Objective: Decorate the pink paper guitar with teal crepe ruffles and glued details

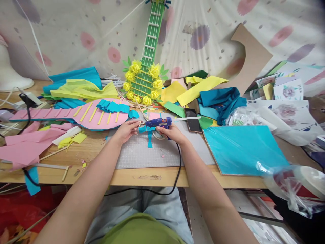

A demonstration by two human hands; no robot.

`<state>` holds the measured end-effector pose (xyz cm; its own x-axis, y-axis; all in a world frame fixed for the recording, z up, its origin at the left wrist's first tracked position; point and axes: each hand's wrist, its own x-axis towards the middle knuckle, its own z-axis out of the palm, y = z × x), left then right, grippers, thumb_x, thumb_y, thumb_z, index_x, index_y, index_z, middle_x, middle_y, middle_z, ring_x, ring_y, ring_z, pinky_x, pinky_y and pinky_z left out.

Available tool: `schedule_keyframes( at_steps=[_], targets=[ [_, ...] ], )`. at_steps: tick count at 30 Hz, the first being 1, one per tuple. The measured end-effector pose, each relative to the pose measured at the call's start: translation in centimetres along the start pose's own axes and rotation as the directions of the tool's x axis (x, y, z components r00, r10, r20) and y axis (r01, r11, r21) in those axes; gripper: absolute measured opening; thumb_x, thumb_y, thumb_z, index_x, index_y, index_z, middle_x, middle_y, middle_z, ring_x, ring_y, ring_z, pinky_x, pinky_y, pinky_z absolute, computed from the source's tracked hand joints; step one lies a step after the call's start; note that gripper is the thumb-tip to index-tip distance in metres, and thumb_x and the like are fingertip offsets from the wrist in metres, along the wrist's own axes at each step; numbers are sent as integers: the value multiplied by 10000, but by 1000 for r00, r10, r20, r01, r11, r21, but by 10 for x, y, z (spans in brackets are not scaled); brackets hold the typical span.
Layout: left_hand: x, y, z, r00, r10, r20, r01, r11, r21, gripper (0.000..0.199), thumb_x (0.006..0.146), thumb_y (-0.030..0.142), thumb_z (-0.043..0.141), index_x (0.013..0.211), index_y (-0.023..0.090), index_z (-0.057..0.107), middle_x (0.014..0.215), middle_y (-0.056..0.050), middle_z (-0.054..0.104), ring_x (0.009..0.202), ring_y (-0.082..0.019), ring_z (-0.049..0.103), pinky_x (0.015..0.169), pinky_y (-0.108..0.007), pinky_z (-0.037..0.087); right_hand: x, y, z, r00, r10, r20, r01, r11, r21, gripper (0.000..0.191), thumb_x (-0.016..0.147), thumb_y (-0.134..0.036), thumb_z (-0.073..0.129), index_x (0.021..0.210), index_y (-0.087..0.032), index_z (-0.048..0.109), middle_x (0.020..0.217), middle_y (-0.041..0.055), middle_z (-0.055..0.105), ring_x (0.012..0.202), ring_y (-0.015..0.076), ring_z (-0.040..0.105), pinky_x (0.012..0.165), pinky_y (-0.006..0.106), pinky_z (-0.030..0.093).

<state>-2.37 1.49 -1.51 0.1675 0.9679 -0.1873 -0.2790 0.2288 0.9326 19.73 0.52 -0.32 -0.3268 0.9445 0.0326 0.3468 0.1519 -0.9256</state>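
My right hand [174, 134] is wrapped round the handle of a blue hot glue gun [158, 123], whose nozzle points left. A long whitish glue stick [189, 118] juts out of its back end. At the nozzle tip, the fingers of my left hand [126, 131] are pinched together on something too small to name. Under the gun, a blue crepe paper strip [150, 139] hangs over the grey cutting mat [142, 159]. Just left of my left hand lies a pink paper guitar shape [68, 113] with yellow strips and a ruffled blue crepe band [113, 106].
A green paper guitar [149, 51] with yellow flowers leans at the back. A phone [193, 120] and a wrapped turquoise board [243, 147] lie to the right. Pink crepe paper [30, 144] covers the left side. The gun's black cord [180, 162] drops over the table edge.
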Motion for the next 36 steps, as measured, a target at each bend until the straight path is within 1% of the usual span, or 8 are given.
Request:
schedule_keyframes(
  at_steps=[6, 12, 17, 22, 27, 32, 36],
  targets=[
    [-1, 0, 1, 1000, 0, 18, 0, 999, 50, 320, 600, 299, 739, 861, 120, 687, 663, 5, 545, 478, -8, 401, 407, -124, 374, 2, 3, -1, 1000, 20, 4, -20, 999, 34, 416, 656, -578, 584, 608, -174, 495, 503, -38, 435, 458, 68, 373, 441, 219, 308],
    [-1, 0, 0, 1000, -8, 28, 7, 998, 66, 334, 594, 312, 739, 865, 123, 685, 634, 15, 529, 475, -9, 384, 400, -122, 345, 3, 3, -1, 1000, 25, -7, -25, 999, 47, 416, 651, -576, 590, 610, -175, 489, 502, -43, 433, 460, 67, 371, 442, 217, 309],
    [-1, 0, 0, 999, -12, 38, 9, 998, 69, 285, 585, 312, 743, 785, 118, 682, 592, 14, 507, 470, -20, 371, 400, -132, 351, 4, 5, -2, 999, 31, -28, -30, 999, 39, 415, 644, -575, 594, 623, -170, 507, 512, -40, 444, 469, 67, 382, 446, 213, 316],
    [0, -1, 0, 999, -9, 50, 5, 997, 75, 260, 592, 306, 737, 771, 125, 689, 572, 15, 491, 466, -24, 370, 396, -135, 348, 5, 7, -2, 997, 49, -53, -47, 998, 35, 419, 648, -580, 586, 648, -166, 523, 527, -33, 458, 473, 69, 394, 448, 211, 330],
    [0, -1, -1, 999, -5, 53, 2, 998, 66, 226, 605, 290, 729, 748, 121, 684, 574, 21, 494, 458, -21, 377, 400, -140, 355, 3, 4, -2, 998, 47, -38, -45, 998, 39, 419, 634, -579, 595, 660, -167, 525, 525, -35, 465, 467, 68, 392, 445, 210, 328],
    [-1, 0, 0, 999, 5, 54, -8, 998, 56, 299, 609, 291, 730, 852, 122, 688, 631, 12, 535, 460, -12, 385, 400, -132, 355, 0, 0, -2, 999, 46, -7, -46, 999, 30, 409, 641, -571, 600, 614, -176, 497, 480, -45, 435, 435, 63, 374, 422, 211, 303],
    [-1, 0, 1, 1000, 6, 22, -7, 998, 57, 330, 592, 296, 743, 865, 120, 689, 616, 11, 526, 467, -15, 396, 393, -123, 354, -2, -3, -3, 999, 30, 37, -31, 999, 25, 410, 659, -562, 592, 588, -176, 475, 475, -46, 427, 423, 60, 369, 415, 212, 299]
  ],
)
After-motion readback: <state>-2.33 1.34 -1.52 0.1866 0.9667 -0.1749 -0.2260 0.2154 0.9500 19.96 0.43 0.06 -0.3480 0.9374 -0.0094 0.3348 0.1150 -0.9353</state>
